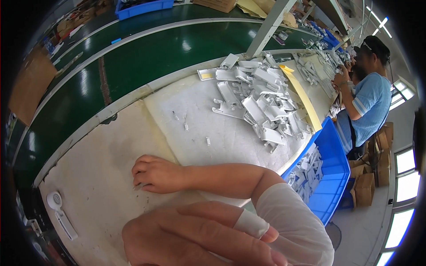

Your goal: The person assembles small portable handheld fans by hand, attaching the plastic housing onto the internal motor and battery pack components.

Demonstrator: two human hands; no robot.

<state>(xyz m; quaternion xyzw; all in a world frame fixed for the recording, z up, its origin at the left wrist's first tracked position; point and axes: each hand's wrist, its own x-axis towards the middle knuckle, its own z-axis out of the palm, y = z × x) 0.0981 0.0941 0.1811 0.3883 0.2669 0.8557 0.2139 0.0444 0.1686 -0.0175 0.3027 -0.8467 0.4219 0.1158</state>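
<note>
Fingers (141,167) of the right hand (160,176) curl together on the tabletop (102,150); the left hand (177,235) has fingers close together, 1 wrapped in white tape (252,222); whether either clamps anything, I cannot tell; from the right hand, 1 small white clip (186,127) lies at 1 o'clock, piled white plastic brackets (254,109) at 2, 1 handheld showerhead (65,224) at 8.

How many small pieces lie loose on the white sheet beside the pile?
3, left of the pile: a lower piece, a middle piece, a faint upper piece; more may be hidden.
</note>
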